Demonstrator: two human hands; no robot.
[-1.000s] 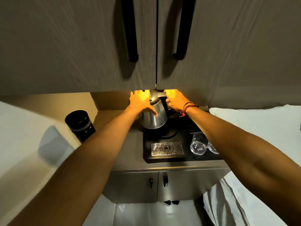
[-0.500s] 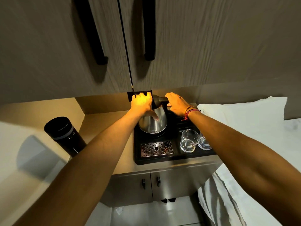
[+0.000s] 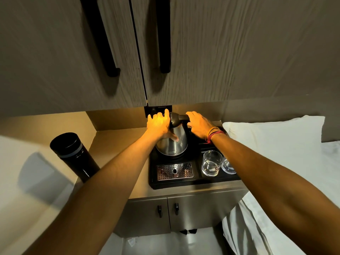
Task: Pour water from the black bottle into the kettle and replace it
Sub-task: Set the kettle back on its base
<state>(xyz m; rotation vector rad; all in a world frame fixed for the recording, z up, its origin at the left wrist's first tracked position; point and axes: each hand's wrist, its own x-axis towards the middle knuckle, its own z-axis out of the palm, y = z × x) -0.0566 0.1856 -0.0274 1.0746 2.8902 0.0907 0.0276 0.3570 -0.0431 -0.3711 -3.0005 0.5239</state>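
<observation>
A steel kettle [image 3: 173, 144] with a black lid and handle stands at the back of a black tray [image 3: 195, 183] on the counter. My left hand [image 3: 159, 124] wraps the kettle's left side, thumb across its front. My right hand [image 3: 198, 125] rests on the black handle at the kettle's top right. The black bottle [image 3: 73, 155], capped and with a grey band, stands upright on the counter at the left, apart from both hands.
Two clear glasses [image 3: 211, 162] stand on the tray's right, a perforated drip grate [image 3: 174, 171] at its front. Upper cupboard doors with long black handles [image 3: 163, 35] hang low over the counter. A white pillow [image 3: 276, 140] and bedding lie on the right; small cupboard doors [image 3: 165, 214] sit below.
The camera has tilted and shifted, moving the scene in the frame. The kettle now sits lower on the tray than a second ago. Both hands stay on it.
</observation>
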